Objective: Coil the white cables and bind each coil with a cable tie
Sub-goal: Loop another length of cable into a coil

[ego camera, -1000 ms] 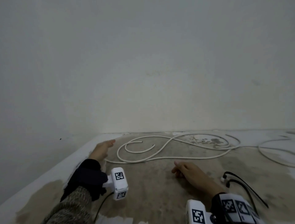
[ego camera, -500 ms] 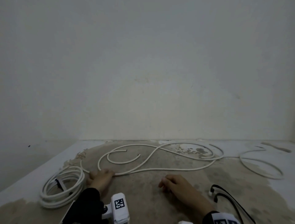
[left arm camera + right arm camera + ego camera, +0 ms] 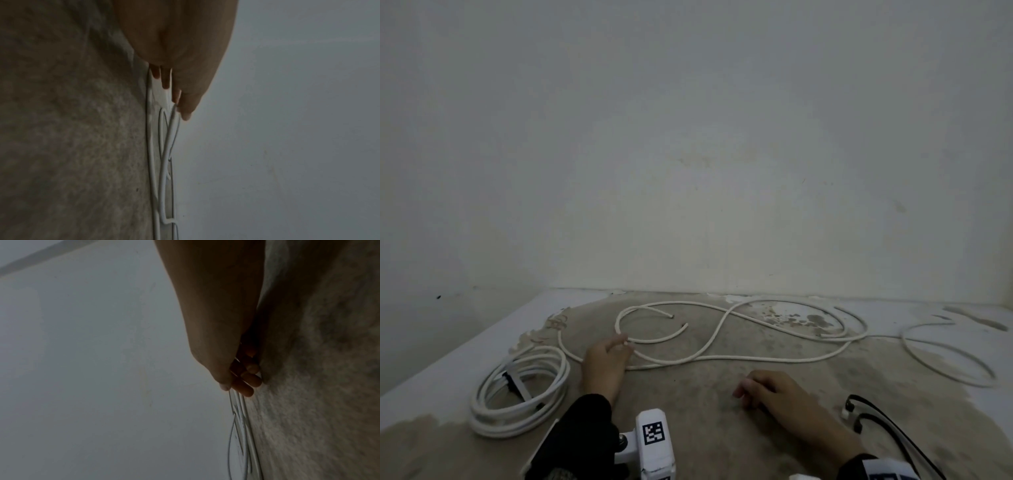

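A long loose white cable [image 3: 756, 358] sprawls in wide loops over the floor in front of the wall. My left hand [image 3: 625, 344] reaches into its left loop, and thumb and fingers pinch a strand there. In the left wrist view the white cable [image 3: 169, 146] runs out from under the left hand's [image 3: 177, 108] fingertips. The right hand [image 3: 743, 390] rests on the floor short of the cable, loosely curled and holding nothing. The right wrist view shows the right hand [image 3: 240, 386] the same way, with the cable [image 3: 244, 426] beyond it. A coiled white cable [image 3: 561, 373] with a dark tie [image 3: 517, 383] lies at the left.
A thin black cord [image 3: 876, 421] lies on the floor by my right wrist. Another white loop [image 3: 941, 370] curves at the far right. The wall [image 3: 688, 171] stands close behind the cables. The floor [image 3: 705, 428] is worn and patchy.
My left hand has moved from the far left by the coil forward onto the loose cable's loop and pinched it. The right hand has stayed on the floor. The view tilted down.
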